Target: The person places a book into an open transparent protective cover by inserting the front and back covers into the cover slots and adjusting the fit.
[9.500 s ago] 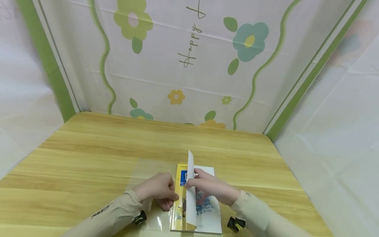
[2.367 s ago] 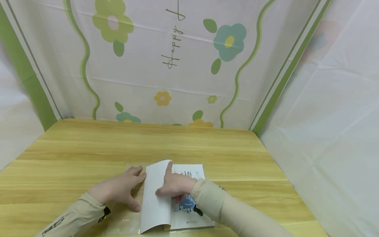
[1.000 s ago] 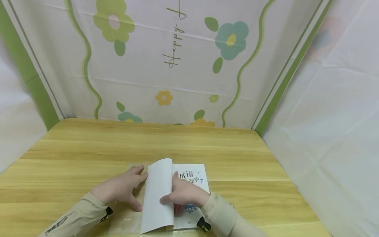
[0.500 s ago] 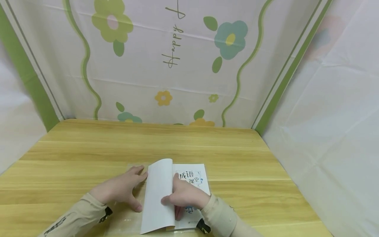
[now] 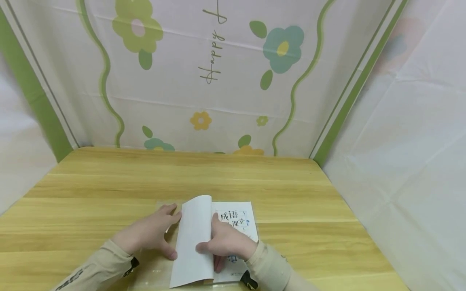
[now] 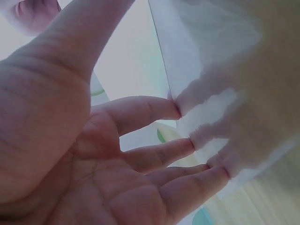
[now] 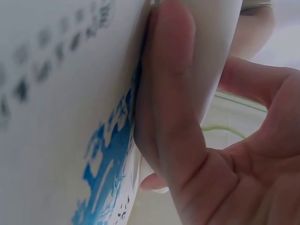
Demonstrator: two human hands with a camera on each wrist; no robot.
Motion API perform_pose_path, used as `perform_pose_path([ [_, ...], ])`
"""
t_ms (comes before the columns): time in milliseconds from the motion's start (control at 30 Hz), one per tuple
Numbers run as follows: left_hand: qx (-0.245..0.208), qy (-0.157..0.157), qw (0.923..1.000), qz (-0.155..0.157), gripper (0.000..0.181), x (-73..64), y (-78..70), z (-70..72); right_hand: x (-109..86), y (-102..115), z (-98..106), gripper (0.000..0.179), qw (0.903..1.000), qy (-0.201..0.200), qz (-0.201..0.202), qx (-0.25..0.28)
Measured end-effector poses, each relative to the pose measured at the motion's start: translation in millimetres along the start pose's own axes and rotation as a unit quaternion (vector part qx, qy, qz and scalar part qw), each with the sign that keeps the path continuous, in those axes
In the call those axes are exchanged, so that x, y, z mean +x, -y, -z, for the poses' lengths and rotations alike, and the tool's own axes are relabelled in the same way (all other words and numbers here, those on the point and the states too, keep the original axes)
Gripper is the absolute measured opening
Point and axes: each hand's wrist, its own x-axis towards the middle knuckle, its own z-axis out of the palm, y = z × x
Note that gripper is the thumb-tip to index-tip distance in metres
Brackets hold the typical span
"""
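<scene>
A paperback book lies near the front of the table, its front cover (image 5: pixel 193 246) folded over to the left with the white inside up. To the right shows the title page (image 5: pixel 233 208), with dark characters and a blue picture. My right hand (image 5: pixel 229 240) pinches the cover near the fold, thumb on its white side. In the right wrist view, the fingers (image 7: pixel 176 93) lie in the fold against the printed page. My left hand (image 5: pixel 153 232) is spread at the cover's left edge, its fingertips (image 6: pixel 187 145) touching a glossy clear plastic sheet (image 5: pixel 151 270) that extends left of the book.
The wood-grain table (image 5: pixel 109 178) stretches behind and to both sides of the book. Beyond it hangs a white cloth (image 5: pixel 164 81) with printed flowers, with more cloth at left and right. Dark camera mounts (image 5: pixel 249 279) sit at the wrists.
Since the oldest frame, the cover has gone from standing upright to folded left, and the left hand has spread out. In the last second the hands have barely moved.
</scene>
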Motion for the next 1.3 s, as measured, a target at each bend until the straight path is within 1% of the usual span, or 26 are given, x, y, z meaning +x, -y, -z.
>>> perform_pose_path([
  [167,0.002,0.000,1.0000,-0.004,0.110,-0.1,0.5,-0.5,0.2,-0.2,-3.2,0.105,0.9999,-0.006,0.003,-0.012],
  [300,0.000,0.001,1.0000,0.000,0.109,0.6,-0.6,0.1,0.1,-0.5,-3.6,0.105,0.9996,-0.008,0.011,-0.023],
  [433,0.003,0.001,1.0000,0.004,0.109,-0.1,-0.4,-0.2,0.4,-1.8,-2.7,0.104,0.9996,-0.001,0.021,-0.020],
  [533,0.008,0.002,1.0000,0.002,0.109,0.3,-0.2,0.0,1.7,-3.0,1.9,0.090,0.9992,0.023,0.031,-0.003],
  [667,0.011,0.005,0.9999,-0.002,0.109,0.9,-0.5,1.1,4.8,-4.4,11.5,0.085,0.9963,0.076,0.028,0.027],
  [767,0.018,0.006,0.9998,-0.004,0.109,1.2,-0.4,1.6,7.1,-5.3,17.6,0.093,0.9925,0.111,0.022,0.047],
  [867,0.025,0.008,0.9996,-0.008,0.110,1.7,-0.1,1.9,8.0,-6.1,20.6,0.090,0.9902,0.124,0.021,0.061],
  [967,0.028,0.009,0.9995,-0.009,0.110,1.6,-0.8,2.2,7.6,-6.4,20.6,0.090,0.9909,0.118,0.019,0.061],
  [1067,0.034,0.006,0.9994,-0.010,0.110,1.8,-0.8,1.9,6.9,-5.4,19.4,0.080,0.9921,0.109,0.019,0.059],
  [1200,0.036,0.003,0.9993,-0.008,0.110,1.7,-0.5,1.3,6.8,-3.7,17.8,0.048,0.9935,0.098,0.023,0.054],
  [1300,0.032,0.003,0.9995,-0.003,0.112,0.7,-0.1,0.9,7.1,-3.5,15.6,0.034,0.9946,0.090,0.023,0.046],
])
